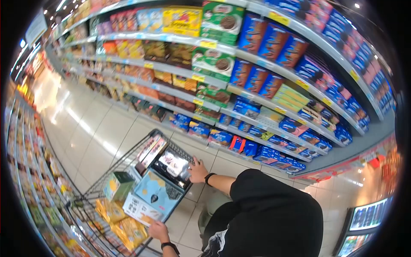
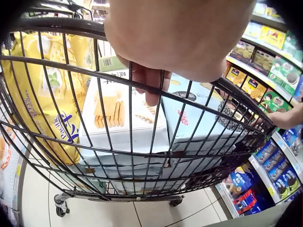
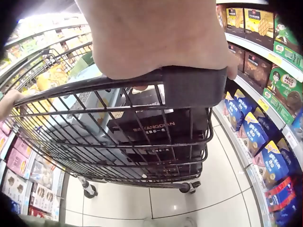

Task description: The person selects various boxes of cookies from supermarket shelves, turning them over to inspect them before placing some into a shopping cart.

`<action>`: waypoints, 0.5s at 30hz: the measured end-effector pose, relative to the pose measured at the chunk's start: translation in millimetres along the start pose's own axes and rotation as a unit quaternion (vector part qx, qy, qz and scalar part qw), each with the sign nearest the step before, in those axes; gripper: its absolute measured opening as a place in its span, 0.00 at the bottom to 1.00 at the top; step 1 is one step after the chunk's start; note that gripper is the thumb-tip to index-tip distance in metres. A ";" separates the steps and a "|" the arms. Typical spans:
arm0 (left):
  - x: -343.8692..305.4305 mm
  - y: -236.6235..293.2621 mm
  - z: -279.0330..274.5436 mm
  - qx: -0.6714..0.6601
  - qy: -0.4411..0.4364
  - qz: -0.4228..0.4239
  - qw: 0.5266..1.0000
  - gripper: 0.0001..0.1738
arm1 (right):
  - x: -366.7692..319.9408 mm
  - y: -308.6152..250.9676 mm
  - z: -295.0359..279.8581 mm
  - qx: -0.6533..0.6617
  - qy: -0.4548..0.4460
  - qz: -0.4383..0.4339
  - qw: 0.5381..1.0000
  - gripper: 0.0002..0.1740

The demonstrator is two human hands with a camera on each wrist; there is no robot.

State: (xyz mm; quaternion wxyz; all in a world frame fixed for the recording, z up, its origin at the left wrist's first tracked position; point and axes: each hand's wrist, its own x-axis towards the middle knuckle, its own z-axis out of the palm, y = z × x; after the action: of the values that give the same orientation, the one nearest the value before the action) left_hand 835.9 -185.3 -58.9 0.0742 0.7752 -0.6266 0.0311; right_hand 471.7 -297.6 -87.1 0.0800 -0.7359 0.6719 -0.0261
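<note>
here, a shop aisle. right hand (image 3: 151, 33) wrapped tight round the black handle (image 3: 194, 87) of the wire cart (image 2: 57, 26). left hand (image 2: 175, 33) hooked over the cart's top rim, fingers (image 2: 151, 82) curled round the wire. cart stands on floor tiles (image 1: 98, 128) near the biscuit shelves (image 1: 274, 85). it holds pale blue boxes (image 2: 189, 123), yellow packs (image 2: 42, 80) and a black box (image 3: 151, 127).

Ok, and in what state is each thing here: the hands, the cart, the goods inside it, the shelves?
Cart: upright on its wheels, loaded.
Left hand: grips the rim, fingers curled over the wire.
Right hand: grips the handle.
Boxes: closed, lying flat inside.
Yellow bags: standing against the wire wall.
Shelves: fully stocked.
</note>
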 end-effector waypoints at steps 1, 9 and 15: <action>-1.5 3.7 -4.0 -0.002 0.011 -0.002 1.000 0.15 | -3.0 -0.1 -6.6 -0.004 -0.026 -0.001 1.000 0.27; -34.9 18.8 -18.7 -0.013 -0.006 0.021 1.000 0.14 | -58.6 15.6 -29.9 0.022 -0.121 0.042 0.992 0.29; -70.7 18.9 -27.0 -0.025 -0.146 0.028 0.988 0.25 | -126.0 35.9 -10.9 0.070 -0.047 0.046 0.995 0.29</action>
State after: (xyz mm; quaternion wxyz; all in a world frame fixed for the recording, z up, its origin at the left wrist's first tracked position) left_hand 803.7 -116.6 -40.8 0.0004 0.7515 -0.6527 -0.0967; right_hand 422.7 -176.4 -73.2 0.1645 -0.6974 0.6967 -0.0347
